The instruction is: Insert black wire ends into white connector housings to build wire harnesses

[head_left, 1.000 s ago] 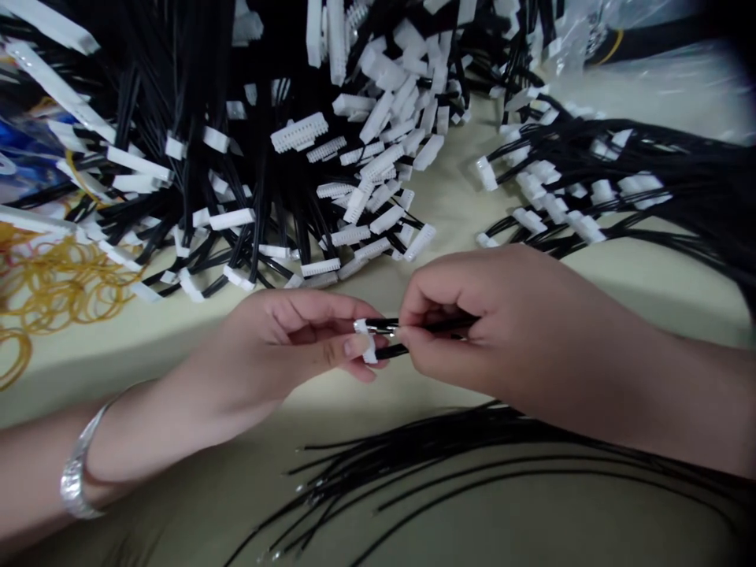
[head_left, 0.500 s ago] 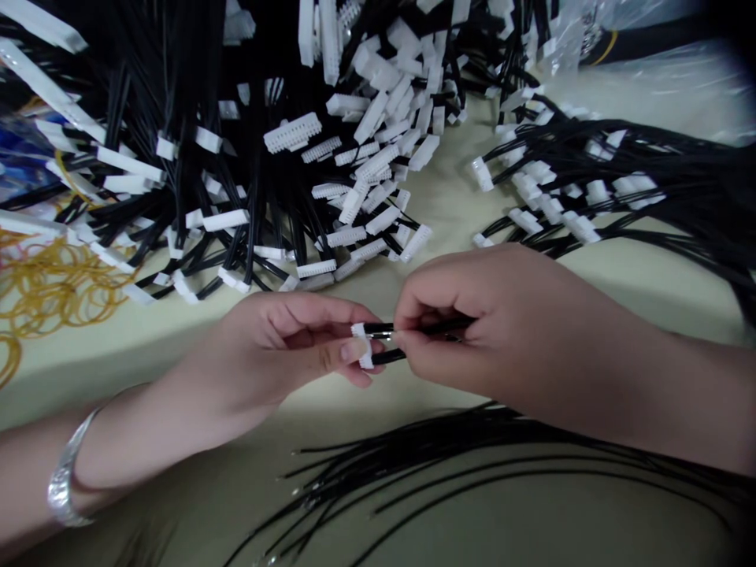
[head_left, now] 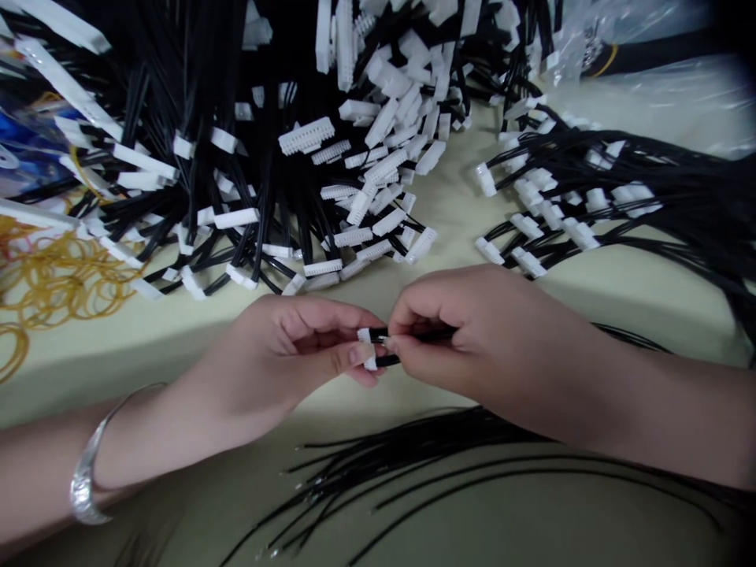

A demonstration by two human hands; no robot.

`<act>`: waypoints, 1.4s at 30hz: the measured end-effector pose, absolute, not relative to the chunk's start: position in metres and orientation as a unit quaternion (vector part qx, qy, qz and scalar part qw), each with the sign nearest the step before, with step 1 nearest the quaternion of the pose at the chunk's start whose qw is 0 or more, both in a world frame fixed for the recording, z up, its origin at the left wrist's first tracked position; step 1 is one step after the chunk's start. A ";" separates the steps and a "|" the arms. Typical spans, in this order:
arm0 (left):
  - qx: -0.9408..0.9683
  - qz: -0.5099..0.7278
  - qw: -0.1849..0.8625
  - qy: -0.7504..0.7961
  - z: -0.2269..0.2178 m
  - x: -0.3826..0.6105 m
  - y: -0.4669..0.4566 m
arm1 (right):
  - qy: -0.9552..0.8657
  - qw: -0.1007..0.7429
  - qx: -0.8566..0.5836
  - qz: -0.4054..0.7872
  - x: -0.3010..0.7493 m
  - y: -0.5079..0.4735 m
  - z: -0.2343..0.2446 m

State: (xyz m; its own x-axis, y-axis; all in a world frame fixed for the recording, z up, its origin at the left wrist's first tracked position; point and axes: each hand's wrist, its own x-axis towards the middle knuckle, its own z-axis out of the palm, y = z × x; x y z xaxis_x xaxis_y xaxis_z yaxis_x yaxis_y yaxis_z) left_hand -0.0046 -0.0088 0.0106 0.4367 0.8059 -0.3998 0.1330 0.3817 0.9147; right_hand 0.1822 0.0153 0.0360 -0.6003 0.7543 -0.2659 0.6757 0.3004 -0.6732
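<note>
Between the thumb and fingers of my left hand (head_left: 277, 366) is a small white connector housing (head_left: 368, 358), its wire side turned to the right. Black wires (head_left: 388, 361) run from it toward my right hand (head_left: 472, 339). That hand is closed, with thumb and forefinger pinching a black wire close to the housing. A shiny metal tip shows at the pinch, right beside the connector; whether it is inside a slot I cannot tell. The right palm hides the rest of the wires.
Loose black wires (head_left: 413, 441) with bare metal tips lie nearest me. Behind my hands are heaps of black cables with white connectors (head_left: 378, 181), and a second bundle (head_left: 567, 205) at right. Yellow rubber bands (head_left: 64, 276) lie left; clear plastic bags (head_left: 661, 87) lie back right.
My right thumb and forefinger have come closer to the white connector, and less of the metal tip shows. The view has shifted slightly. My left hand keeps its hold.
</note>
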 end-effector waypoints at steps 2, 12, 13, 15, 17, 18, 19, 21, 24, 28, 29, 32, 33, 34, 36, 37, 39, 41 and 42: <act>0.478 0.256 0.693 0.475 0.011 -0.005 -0.009 | -0.809 0.050 -0.442 0.384 0.182 0.016 0.037; 0.414 0.271 0.736 0.462 0.009 -0.005 -0.005 | -0.836 0.070 -0.418 0.347 0.190 0.020 0.045; 0.412 0.272 0.736 0.463 0.009 -0.005 -0.005 | -0.846 0.076 -0.405 0.338 0.191 0.019 0.046; 0.410 0.275 0.738 0.460 0.010 -0.005 -0.006 | -0.867 0.091 -0.375 0.315 0.193 0.018 0.048; 0.403 0.279 0.742 0.458 0.009 -0.006 -0.007 | -0.882 0.128 -0.362 0.274 0.196 0.017 0.051; 0.395 0.282 0.745 0.459 0.009 -0.007 -0.008 | -0.885 0.153 -0.364 0.249 0.197 0.016 0.053; 0.388 0.284 0.746 0.461 0.009 -0.007 -0.008 | -0.885 0.174 -0.366 0.230 0.198 0.014 0.055; 0.383 0.285 0.750 0.458 0.010 -0.008 -0.008 | -0.881 0.189 -0.367 0.230 0.198 0.011 0.059; 0.394 0.286 0.751 0.445 0.013 -0.008 -0.006 | -0.858 0.124 -0.381 0.323 0.197 0.006 0.061; 0.386 0.294 0.749 0.451 0.015 -0.006 -0.005 | -0.799 0.079 -0.436 0.406 0.194 0.005 0.060; 0.382 0.296 0.750 0.451 0.015 -0.006 -0.005 | -0.797 0.084 -0.439 0.406 0.194 0.006 0.060; 0.378 0.301 0.752 0.448 0.016 -0.006 -0.006 | -0.810 0.088 -0.429 0.389 0.192 0.009 0.059; 0.381 0.302 0.751 0.447 0.017 -0.006 -0.006 | -0.814 0.082 -0.428 0.384 0.192 0.011 0.059; 0.385 0.303 0.748 0.447 0.018 -0.006 -0.007 | -0.815 0.077 -0.431 0.380 0.192 0.012 0.058; 0.389 0.300 0.743 0.455 0.020 -0.006 -0.008 | -0.807 0.067 -0.443 0.384 0.192 0.014 0.057; 0.389 0.297 0.740 0.461 0.020 -0.005 -0.008 | -0.801 0.062 -0.450 0.391 0.192 0.015 0.057; 0.393 0.286 0.731 0.479 0.020 -0.005 -0.008 | -0.788 0.054 -0.458 0.407 0.193 0.016 0.055; 0.401 0.281 0.720 0.492 0.018 -0.004 -0.008 | -0.786 0.050 -0.457 0.414 0.194 0.017 0.053; 0.405 0.283 0.717 0.492 0.017 -0.005 -0.008 | -0.788 0.048 -0.455 0.413 0.194 0.017 0.053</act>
State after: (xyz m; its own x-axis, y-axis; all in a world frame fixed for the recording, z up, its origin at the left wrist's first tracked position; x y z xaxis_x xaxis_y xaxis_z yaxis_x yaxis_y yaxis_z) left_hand -0.0046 -0.0077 0.0167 0.3560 0.8038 -0.4766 -0.0072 0.5124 0.8587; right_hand 0.1940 0.0172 0.0526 -0.5813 0.7566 -0.2992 0.6767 0.2454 -0.6942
